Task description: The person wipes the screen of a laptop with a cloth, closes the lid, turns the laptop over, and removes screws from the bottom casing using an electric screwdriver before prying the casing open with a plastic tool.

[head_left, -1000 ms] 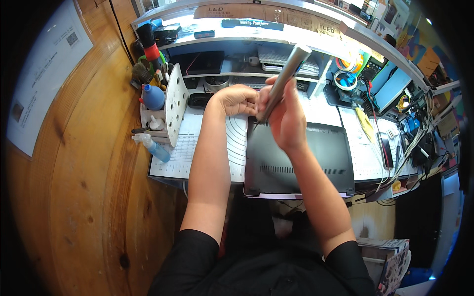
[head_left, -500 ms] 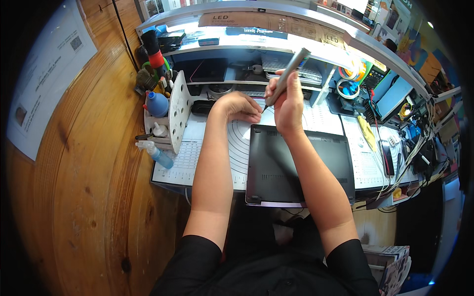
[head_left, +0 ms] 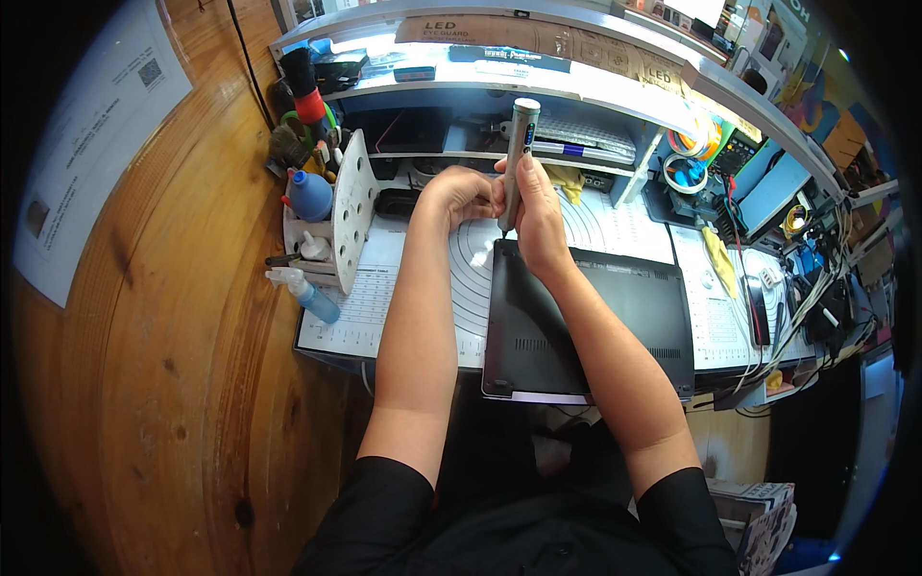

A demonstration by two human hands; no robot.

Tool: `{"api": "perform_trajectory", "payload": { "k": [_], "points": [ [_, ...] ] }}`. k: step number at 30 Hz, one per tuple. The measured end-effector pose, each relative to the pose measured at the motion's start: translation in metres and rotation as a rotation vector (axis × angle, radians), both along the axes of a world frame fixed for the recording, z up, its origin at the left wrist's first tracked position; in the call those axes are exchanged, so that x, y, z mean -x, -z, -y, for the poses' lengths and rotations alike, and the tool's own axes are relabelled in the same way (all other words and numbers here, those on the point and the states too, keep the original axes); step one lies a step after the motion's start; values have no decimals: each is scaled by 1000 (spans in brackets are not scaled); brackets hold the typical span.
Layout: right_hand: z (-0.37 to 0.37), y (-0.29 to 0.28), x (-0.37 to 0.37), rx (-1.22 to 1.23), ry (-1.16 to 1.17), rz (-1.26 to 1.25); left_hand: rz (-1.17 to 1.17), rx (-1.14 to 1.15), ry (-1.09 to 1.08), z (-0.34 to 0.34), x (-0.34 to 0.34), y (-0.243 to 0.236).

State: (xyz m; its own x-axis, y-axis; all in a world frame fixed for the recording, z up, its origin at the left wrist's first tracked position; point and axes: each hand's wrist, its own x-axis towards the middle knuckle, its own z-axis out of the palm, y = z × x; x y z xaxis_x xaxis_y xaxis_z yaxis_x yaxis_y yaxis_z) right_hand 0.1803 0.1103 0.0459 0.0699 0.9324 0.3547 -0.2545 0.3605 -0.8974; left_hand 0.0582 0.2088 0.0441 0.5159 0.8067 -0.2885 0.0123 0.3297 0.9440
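Observation:
A black laptop [head_left: 615, 317] lies bottom side up at the bench's front edge, its vents and rubber feet showing. My right hand [head_left: 540, 216] is wrapped round a grey pen-shaped electric screwdriver [head_left: 523, 130], held nearly upright. Its tip points down at the laptop's far left corner; whether it sits in a screw there is too small to tell. Just left of the screwdriver, my left hand [head_left: 466, 197] is bent with fingers curled together near the shaft. Anything pinched in those fingers is hidden.
A white perforated organiser [head_left: 353, 216] with brushes and a blue air blower [head_left: 309, 197] stands left. Before it sits a spray bottle [head_left: 312, 300]. A lit shelf [head_left: 461, 91] spans the back. Tangled cables [head_left: 807, 298] and a yellow cloth [head_left: 718, 261] lie right.
The screwdriver has swung from tilted to nearly upright, its tip coming down to the laptop's corner. My right hand moved left, and my left hand's fingers curled in beside the tool.

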Motion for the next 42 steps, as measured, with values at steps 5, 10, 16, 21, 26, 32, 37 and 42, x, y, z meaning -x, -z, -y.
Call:
{"api": "perform_trajectory", "payload": {
  "k": [5,10,16,21,26,32,37,42],
  "points": [
    [-1,5,-2,-39,-25,-63,111,29,39,0,1,-1],
    [0,5,-4,-25,-43,-34,137,50,48,-5,4,0],
    [0,4,-2,-14,-9,-34,197,88,96,-6,3,2],
    [-2,4,1,-38,-4,-87,258,110,105,-5,4,3],
    [-2,4,-1,-23,12,-70,192,83,96,-4,2,1],
    [-2,3,-1,-11,14,-86,176,83,86,0,1,-3],
    [0,1,0,-1,7,-83,123,84,81,1,0,-5],
    [1,0,-1,0,6,-85,90,94,106,1,-1,-6]
  ]
}}
